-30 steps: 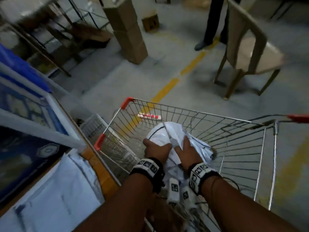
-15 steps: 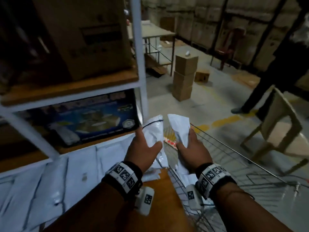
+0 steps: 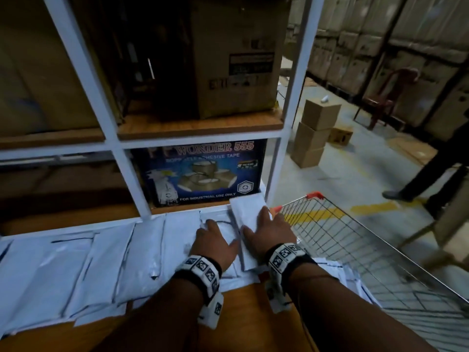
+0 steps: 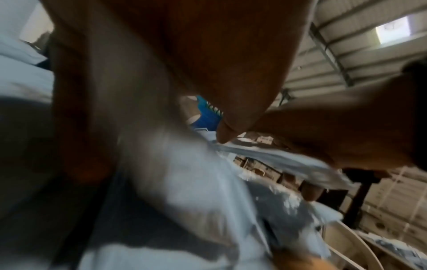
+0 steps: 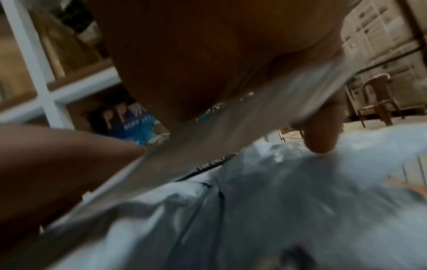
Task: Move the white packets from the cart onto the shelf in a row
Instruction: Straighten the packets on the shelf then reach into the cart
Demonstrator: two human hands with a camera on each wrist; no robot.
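Observation:
Several white packets [image 3: 106, 262] lie side by side along the wooden shelf board [image 3: 253, 313]. My left hand [image 3: 215, 242] lies flat, fingers spread, on the packet [image 3: 223, 215] at the row's right end. Beside it, my right hand [image 3: 269, 229] holds another white packet [image 3: 245, 209] at the shelf's right corner, slightly overlapping its neighbour. In the right wrist view this packet [image 5: 231, 131] is lifted, with a fingertip [image 5: 320, 138] curled under its edge. The wire cart [image 3: 355, 237] stands right of the shelf, with more packets [image 3: 352, 278] in it.
A blue adhesive-tape carton [image 3: 203, 171] stands just behind the row. A big cardboard box [image 3: 236, 59] fills the shelf above. A white upright post [image 3: 276, 168] marks the shelf's right end. Stacked boxes [image 3: 314, 133] and a person's legs [image 3: 431, 171] are on the floor beyond.
Both hands lifted a packet each out of the cart, swung left and came down onto the shelf. The left packet now lies flat under the palm.

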